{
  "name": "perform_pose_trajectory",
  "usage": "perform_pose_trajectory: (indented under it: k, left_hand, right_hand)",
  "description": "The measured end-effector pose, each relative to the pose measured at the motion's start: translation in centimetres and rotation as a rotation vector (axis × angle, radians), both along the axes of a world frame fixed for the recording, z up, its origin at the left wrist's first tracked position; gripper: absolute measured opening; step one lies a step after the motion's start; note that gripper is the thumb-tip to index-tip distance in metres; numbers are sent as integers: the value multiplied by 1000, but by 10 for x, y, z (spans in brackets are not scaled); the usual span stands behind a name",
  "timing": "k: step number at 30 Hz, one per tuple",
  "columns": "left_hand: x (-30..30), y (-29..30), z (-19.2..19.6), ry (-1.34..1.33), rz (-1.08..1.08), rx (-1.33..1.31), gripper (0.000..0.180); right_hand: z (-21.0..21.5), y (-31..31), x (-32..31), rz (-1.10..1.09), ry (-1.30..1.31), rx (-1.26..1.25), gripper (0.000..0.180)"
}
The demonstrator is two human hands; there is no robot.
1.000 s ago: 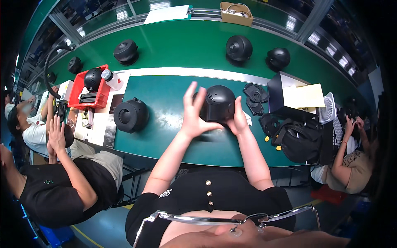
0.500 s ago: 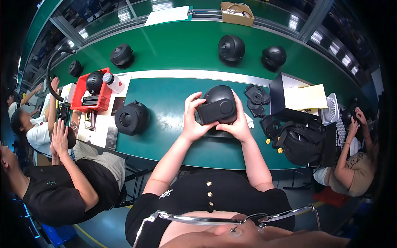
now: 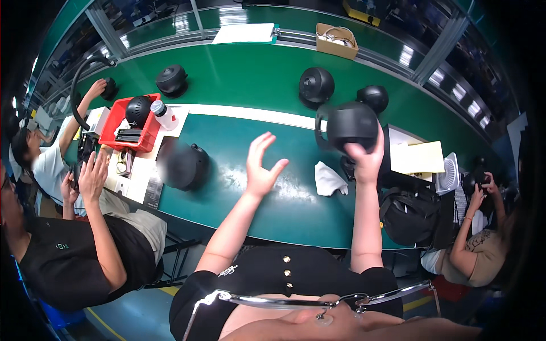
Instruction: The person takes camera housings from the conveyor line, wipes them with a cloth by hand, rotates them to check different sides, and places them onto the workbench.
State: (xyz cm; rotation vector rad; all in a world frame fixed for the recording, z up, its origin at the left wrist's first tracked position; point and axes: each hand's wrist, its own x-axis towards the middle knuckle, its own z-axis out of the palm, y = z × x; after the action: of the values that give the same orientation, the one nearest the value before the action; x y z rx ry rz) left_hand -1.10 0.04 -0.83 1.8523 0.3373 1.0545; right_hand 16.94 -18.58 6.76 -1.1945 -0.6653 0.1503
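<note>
My right hand point(image 3: 367, 161) grips a black rounded device housing point(image 3: 354, 126) from its near side, thumb on the front. It is raised over the far right part of the table, by the pale strip along the belt. My left hand point(image 3: 263, 169) hovers over the middle of the green table point(image 3: 239, 219), fingers apart and holding nothing. Between my forearms, nearer the right one, lies a crumpled white cloth point(image 3: 330, 179). Another black round housing point(image 3: 185, 165) sits on the table to my left. Dark parts behind my right hand are mostly hidden.
On the green belt point(image 3: 244, 74) stand several black housings, among them one at centre right point(image 3: 316, 87). A red bin point(image 3: 149, 136) and a bottle point(image 3: 164, 115) are left. Right are a yellow sheet point(image 3: 418, 156), a fan point(image 3: 447, 173) and a black bag point(image 3: 406, 215). Co-workers sit on both sides.
My left hand has let go of the housing and drawn apart from it. My right hand has carried the housing right and farther away, turning it. The white cloth now shows fully.
</note>
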Motion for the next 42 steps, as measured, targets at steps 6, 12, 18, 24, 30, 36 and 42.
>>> perform_pose_trajectory:
  k: [6, 12, 18, 24, 30, 36, 42]
  left_hand:
    - [9, -27, 5, 42, 36, 447, 37]
    - [10, -13, -9, 80, 133, 508, 31]
    - [9, -7, -12, 69, 289, 468, 26]
    - [8, -11, -6, 80, 247, 394, 27]
    - [3, -3, -2, -18, 231, 194, 54]
    - [7, 5, -26, -195, -18, -426, 61]
    - [14, 2, -37, -239, -50, -265, 77]
  right_hand:
    - [8, 127, 39, -290, -844, -338, 94]
    - [-15, 274, 56, -166, -1134, -656, 88]
    - [-42, 303, 62, -37, -1082, -908, 88]
    - [-38, 234, 77, -575, -697, -706, 85]
    - [-51, 155, 86, -108, -460, -435, 93]
    - [-44, 71, -12, 549, -52, -361, 55]
    - [-48, 57, -18, 703, 789, -306, 44]
